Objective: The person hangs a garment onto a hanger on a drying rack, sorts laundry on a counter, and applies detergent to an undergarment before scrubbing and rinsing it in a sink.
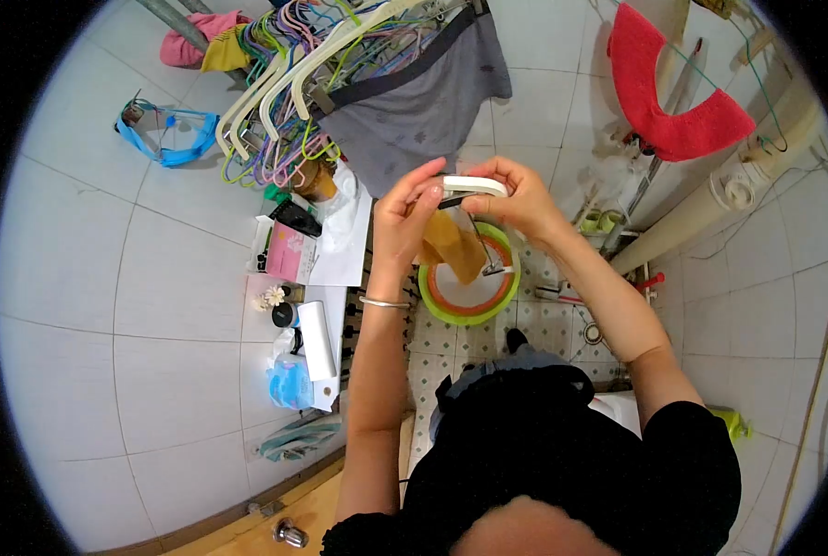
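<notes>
Tiled walls (182,278) surrounded it. Left hand (401,219) and right hand (523,202): fingers curled closed on white hanger (484,185), center, apparently from both sides for steadiness; tan cloth (448,246) hung below, above green basin (469,319), likely for drips.

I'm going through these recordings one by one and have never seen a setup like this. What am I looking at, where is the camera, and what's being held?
There is no machine here. The single picture comes from a camera worn on the person's head, looking forward and down. The person's bare left hand and right hand both hold what looks like a white hanger. Tan cloth hangs just below; its attachment is hidden. Beneath is a green-and-orange basin. On the white shelf at left are a pink box and a white oblong object. Above, a gray garment hangs beside many crowded hangers.
</notes>
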Tool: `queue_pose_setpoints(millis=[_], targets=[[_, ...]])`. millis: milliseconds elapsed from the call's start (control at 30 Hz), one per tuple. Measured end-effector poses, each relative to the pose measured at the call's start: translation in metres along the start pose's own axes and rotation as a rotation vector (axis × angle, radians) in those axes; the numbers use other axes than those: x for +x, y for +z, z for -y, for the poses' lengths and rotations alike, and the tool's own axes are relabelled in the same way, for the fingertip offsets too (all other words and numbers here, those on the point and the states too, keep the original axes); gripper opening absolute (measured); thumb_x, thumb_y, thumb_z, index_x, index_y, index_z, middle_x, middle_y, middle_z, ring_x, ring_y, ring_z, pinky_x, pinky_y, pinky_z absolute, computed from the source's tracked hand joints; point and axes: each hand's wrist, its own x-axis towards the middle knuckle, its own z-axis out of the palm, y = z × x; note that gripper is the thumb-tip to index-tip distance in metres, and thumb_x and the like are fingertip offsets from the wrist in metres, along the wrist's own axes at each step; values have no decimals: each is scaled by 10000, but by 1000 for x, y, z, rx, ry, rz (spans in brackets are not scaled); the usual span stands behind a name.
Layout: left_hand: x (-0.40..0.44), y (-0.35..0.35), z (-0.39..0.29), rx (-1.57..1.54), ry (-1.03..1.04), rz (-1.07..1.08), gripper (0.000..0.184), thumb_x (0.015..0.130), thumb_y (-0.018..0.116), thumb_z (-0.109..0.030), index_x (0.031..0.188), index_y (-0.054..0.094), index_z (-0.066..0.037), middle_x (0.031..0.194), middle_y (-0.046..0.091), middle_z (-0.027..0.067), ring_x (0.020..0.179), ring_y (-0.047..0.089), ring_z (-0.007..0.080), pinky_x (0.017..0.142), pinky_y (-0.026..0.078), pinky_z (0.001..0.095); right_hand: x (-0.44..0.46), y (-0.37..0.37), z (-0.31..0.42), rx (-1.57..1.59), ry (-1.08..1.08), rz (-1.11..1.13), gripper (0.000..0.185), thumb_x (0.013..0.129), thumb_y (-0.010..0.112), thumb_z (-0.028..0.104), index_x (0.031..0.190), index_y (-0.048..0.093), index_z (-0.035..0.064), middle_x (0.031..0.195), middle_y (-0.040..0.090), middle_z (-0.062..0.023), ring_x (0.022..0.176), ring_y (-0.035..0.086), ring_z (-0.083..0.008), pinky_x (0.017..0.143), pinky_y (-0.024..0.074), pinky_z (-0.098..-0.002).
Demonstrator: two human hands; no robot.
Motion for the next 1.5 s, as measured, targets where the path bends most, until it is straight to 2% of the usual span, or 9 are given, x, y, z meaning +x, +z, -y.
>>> queue_pose_setpoints(millis=[133,467,600,667,767,867,1067,1233,1500], targets=[[-1,0,-10,458,95,121,284,861,575,-98,1135,569,-23,1003,623,38,896,555,82,776,434,202,2,-3,3,-153,-56,13,381,688,751,107,999,533,74,909,562,7,757,502,-41,638,407,-182],[-14,22,-32,400,57,213,260,823,616,-150,1068,604,-65,920,650,76,794,600,102,693,461,239,-11,-24,8,96,132,440,641,657,763,100,1176,389,96,1095,481,5,994,479,-95,829,413,-229],[-22,17,-26,604,173,337,229,873,556,-163,1035,590,-5,901,638,78,829,577,104,721,452,239,-3,-43,-21,650,152,550,495,844,613,222,1252,360,102,1192,482,-101,1084,487,-167,902,438,-314],[-26,16,-32,462,126,317,235,883,542,-182,1035,589,-9,878,637,72,801,569,96,695,446,232,9,-56,-54,564,148,545,590,856,575,369,1307,317,89,1266,447,-130,1149,452,-208,924,425,-339],[-30,7,-36,348,56,209,230,895,524,-184,1031,589,-10,865,628,42,780,549,79,681,431,214,-5,-62,-112,-208,542,565,714,821,616,389,1349,262,63,1266,462,-122,1136,474,-211,893,447,-328],[-31,-10,-15,281,84,74,243,910,508,-204,1028,586,-7,893,619,31,779,539,74,688,417,201,-29,-88,-236,122,527,642,572,847,609,316,1318,373,94,1170,536,-68,1050,524,-141,812,467,-262],[-36,-22,-6,-50,-1,-304,233,929,476,-175,1049,561,5,895,623,53,793,581,107,699,458,208,-53,-76,-207,141,818,210,374,886,558,264,1213,515,89,1094,560,-15,963,546,-114,774,477,-253],[-41,-38,12,-34,-30,-440,249,935,468,-207,1033,569,-1,921,618,61,800,589,120,699,471,229,-51,-86,-213,267,723,52,272,887,554,178,1142,573,83,1001,612,-16,811,590,-96,691,483,-225],[-47,-60,34,-311,-33,-699,273,949,426,-247,1011,540,-7,879,599,70,873,599,170,716,478,264,-36,-103,-188,-446,328,159,275,804,661,272,969,655,52,893,650,-26,810,581,-120,732,468,-254]])
